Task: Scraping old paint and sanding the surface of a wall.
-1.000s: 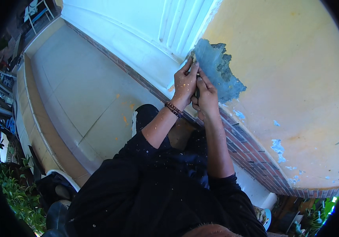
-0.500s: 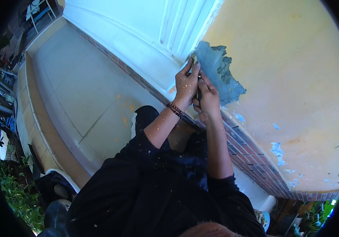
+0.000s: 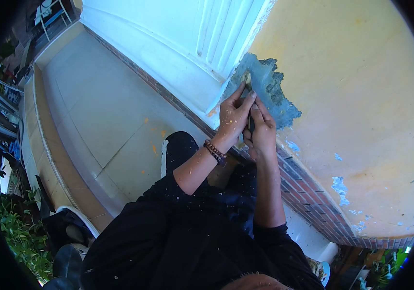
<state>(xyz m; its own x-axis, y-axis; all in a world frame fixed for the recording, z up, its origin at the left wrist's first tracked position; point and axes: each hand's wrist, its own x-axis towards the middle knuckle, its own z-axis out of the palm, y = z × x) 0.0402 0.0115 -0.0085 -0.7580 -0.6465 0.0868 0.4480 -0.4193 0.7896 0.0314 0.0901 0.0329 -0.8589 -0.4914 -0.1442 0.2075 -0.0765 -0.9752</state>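
Observation:
Both hands are closed around a narrow dark-handled scraper (image 3: 251,123), held against the bare grey patch (image 3: 265,79) at the foot of the yellow wall. My left hand (image 3: 234,112) pinches it nearer its pale, worn tip (image 3: 247,78), which touches or hovers just over the grey surface. Wrapped round the handle, my right hand (image 3: 263,131) sits just below and to the right. Fingers cover much of the tool, so its full shape is hidden. Pale flecks dot my left hand and forearm, and dark bead bracelets (image 3: 215,152) circle that wrist.
A white moulded door frame (image 3: 183,53) borders the patch on the left. The yellow wall (image 3: 352,96) has smaller chipped spots low down. Brick-patterned trim (image 3: 308,195) runs along its base. Orange flakes (image 3: 154,148) lie on the tiled floor (image 3: 91,106); plants (image 3: 18,227) stand lower left.
Both hands and the scraper have shifted slightly down and right, away from the door frame's edge. More of the grey patch and the tool's pale tip now shows.

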